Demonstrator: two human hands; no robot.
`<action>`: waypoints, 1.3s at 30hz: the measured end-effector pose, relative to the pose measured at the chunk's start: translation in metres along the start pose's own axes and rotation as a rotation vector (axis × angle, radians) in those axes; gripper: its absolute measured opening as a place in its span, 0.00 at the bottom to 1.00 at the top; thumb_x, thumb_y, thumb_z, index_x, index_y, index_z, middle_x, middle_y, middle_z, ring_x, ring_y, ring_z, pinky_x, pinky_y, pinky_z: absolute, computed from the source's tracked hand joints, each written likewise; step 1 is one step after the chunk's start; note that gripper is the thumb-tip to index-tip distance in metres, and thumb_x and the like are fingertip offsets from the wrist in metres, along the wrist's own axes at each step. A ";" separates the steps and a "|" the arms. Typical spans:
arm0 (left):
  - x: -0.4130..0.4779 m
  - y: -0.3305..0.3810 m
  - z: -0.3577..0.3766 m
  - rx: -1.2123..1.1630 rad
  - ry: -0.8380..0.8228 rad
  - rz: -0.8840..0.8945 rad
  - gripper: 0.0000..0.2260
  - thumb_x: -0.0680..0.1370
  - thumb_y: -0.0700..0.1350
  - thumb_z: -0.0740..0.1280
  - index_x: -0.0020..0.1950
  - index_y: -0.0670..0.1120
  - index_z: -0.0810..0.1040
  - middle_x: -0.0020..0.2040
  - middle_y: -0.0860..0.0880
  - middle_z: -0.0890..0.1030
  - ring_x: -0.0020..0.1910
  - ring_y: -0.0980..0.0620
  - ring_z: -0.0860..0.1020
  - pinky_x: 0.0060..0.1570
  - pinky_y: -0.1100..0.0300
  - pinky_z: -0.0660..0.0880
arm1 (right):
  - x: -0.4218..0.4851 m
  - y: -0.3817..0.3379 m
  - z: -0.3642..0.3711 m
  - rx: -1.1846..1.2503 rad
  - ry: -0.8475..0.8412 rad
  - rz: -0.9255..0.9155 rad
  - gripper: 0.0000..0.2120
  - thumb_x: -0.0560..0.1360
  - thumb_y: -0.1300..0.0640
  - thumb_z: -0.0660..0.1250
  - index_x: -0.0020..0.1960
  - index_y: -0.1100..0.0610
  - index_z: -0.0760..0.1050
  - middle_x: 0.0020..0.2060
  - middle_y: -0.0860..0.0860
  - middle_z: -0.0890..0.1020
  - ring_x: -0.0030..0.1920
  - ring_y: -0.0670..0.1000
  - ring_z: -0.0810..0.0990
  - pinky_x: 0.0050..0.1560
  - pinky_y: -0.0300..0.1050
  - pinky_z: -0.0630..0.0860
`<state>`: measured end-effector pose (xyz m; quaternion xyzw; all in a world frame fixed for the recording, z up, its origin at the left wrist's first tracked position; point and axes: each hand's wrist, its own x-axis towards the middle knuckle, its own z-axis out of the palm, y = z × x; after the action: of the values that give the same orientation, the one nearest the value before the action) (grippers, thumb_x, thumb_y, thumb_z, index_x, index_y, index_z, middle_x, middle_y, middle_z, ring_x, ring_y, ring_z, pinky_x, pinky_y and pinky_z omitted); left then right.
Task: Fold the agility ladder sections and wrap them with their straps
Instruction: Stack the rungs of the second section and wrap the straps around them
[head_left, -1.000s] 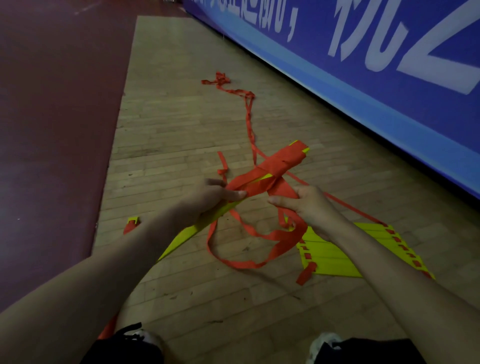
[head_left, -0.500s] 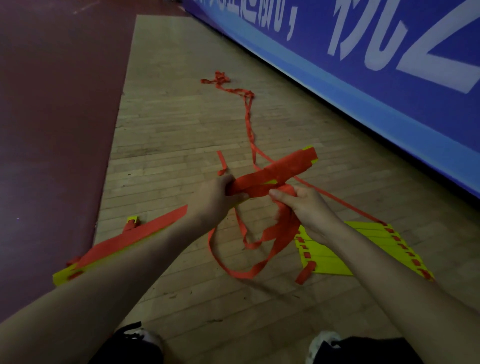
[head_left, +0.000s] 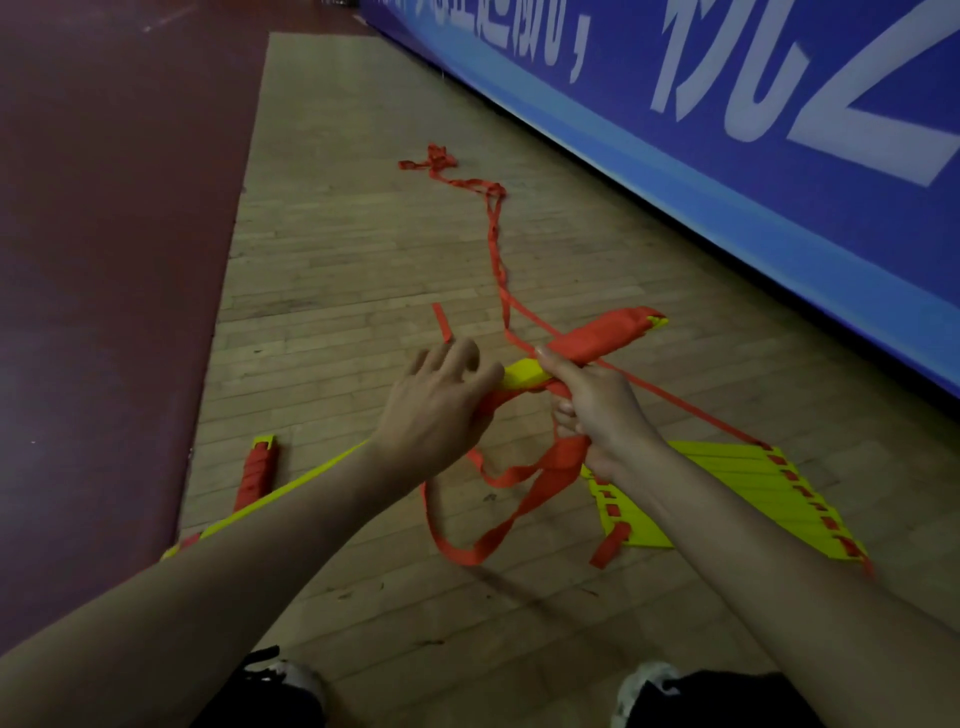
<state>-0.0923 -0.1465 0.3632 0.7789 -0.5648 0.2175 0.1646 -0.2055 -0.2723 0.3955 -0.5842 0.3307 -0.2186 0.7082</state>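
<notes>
Ladder bundle (head_left: 605, 336) is hanging in the air above the wooden floor (head_left: 363, 234), slanting from low beside my left arm up toward the blue banner (head_left: 675, 156), with its far end wrapped in red. My left hand (head_left: 441, 410) is curling over the bundle's yellow middle and gripping it. My right hand (head_left: 597, 410), just beside it, is pressing its thumb on the wrapped part while its fingers are clamping the strap (head_left: 498, 535), whose loose loop is sagging to the floor below the bundle. Right of the bundle, a flat stack of rungs (head_left: 727, 493) is lying on the floor. Left of the bundle, a wrapped roll (head_left: 257, 470) is lying there too.
</notes>
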 end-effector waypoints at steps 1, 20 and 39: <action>0.001 0.004 -0.008 -0.095 -0.076 -0.108 0.16 0.75 0.50 0.63 0.61 0.48 0.70 0.57 0.43 0.75 0.48 0.40 0.77 0.44 0.51 0.73 | 0.000 -0.002 -0.001 0.025 -0.019 0.006 0.15 0.77 0.53 0.67 0.35 0.55 0.69 0.18 0.45 0.61 0.16 0.42 0.59 0.20 0.34 0.54; 0.005 -0.019 -0.028 -1.586 -0.681 -0.574 0.12 0.73 0.31 0.66 0.54 0.43 0.78 0.40 0.48 0.83 0.35 0.53 0.81 0.34 0.62 0.78 | 0.011 -0.003 -0.023 -0.232 -0.331 -0.064 0.10 0.74 0.51 0.67 0.43 0.58 0.75 0.22 0.49 0.72 0.18 0.44 0.64 0.21 0.37 0.59; 0.011 -0.011 -0.020 -1.226 -0.386 -0.741 0.10 0.72 0.30 0.70 0.49 0.40 0.73 0.42 0.40 0.80 0.29 0.51 0.80 0.33 0.60 0.79 | 0.003 0.004 -0.024 -0.508 -0.275 -0.141 0.08 0.76 0.59 0.68 0.41 0.63 0.78 0.17 0.47 0.72 0.16 0.43 0.68 0.17 0.34 0.65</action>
<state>-0.0818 -0.1417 0.3863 0.7111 -0.3038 -0.3477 0.5303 -0.2207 -0.2897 0.3885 -0.7883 0.2344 -0.0963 0.5607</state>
